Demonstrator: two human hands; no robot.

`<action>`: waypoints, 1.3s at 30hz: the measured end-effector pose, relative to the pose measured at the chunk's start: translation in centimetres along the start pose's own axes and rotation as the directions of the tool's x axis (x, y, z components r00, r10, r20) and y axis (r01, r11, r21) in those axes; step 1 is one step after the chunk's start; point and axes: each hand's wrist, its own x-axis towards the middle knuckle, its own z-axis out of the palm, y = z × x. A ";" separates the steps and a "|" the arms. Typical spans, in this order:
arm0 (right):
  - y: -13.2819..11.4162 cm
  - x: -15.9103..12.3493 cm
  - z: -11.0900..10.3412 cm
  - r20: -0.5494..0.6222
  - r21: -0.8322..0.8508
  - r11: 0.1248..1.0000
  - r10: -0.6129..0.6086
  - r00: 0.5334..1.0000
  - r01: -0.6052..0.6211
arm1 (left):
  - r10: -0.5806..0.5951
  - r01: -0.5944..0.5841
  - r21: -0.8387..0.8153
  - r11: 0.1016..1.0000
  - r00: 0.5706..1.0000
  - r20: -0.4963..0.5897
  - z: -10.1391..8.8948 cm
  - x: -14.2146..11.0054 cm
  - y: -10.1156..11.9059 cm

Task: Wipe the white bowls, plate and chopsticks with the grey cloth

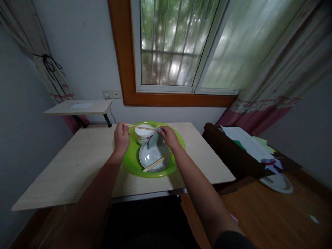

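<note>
My left hand [121,137] is closed on one end of a pair of chopsticks [141,127], held level above a green basin [132,162]. At their other end, my right hand [168,136] pinches a grey cloth [155,139] that hangs down; the chopsticks' tips run into it. Below, a shallow grey-white dish [153,157] lies in the basin, with more chopsticks [157,162] resting across it. Stacked white bowls [143,135] with a coloured pattern stand at the basin's back left, partly behind the held chopsticks.
The basin stands on a pale wooden table [77,166]. A small raised shelf [90,108] is at the table's back left. Beyond the right edge, a dark brown piece of furniture [223,155] bears papers [243,140]. A window [171,45] is behind.
</note>
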 end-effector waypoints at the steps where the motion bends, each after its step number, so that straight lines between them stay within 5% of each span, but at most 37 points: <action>1: 0.2 0.0 -0.1 -0.029 0.006 0.999 0.045 0.999 -0.045 | -0.025 0.025 -0.005 1.000 0.999 -0.042 0.0 0.1 -0.2; 5: 0.8 0.0 -0.6 -0.170 0.050 0.968 0.251 0.953 -0.247 | -0.088 0.089 -0.001 0.996 0.985 -0.147 -0.1 0.2 -1.0; 12: 1.1 0.1 -1.3 -0.428 0.181 0.918 0.396 0.813 -0.352 | -0.020 0.024 0.064 0.998 0.997 -0.071 -0.1 -0.1 -0.4; 18: 0.2 0.1 -1.0 -0.407 0.303 0.931 0.317 0.857 -0.201 | 0.038 -0.045 0.099 0.994 0.997 0.073 0.0 -0.4 0.7; 22: -1.7 -0.5 -0.3 -0.178 0.304 0.951 -0.008 0.984 0.063 | 0.013 -0.022 0.058 0.998 0.989 0.148 0.1 -0.5 1.0; 26: -2.6 -0.9 0.2 0.039 0.302 0.912 -0.302 0.952 0.277 | 0.010 -0.015 0.037 0.999 0.988 0.152 0.1 -0.6 1.1; 34: -1.1 -0.9 0.9 0.122 0.310 0.951 -0.054 0.991 0.013 | -0.014 0.015 -0.001 1.000 0.997 0.077 -0.1 -0.5 1.0; 39: -1.4 -0.8 0.4 0.183 0.266 0.964 -0.059 0.981 0.008 | -0.020 0.021 -0.006 1.000 0.993 0.112 -0.2 -0.5 1.2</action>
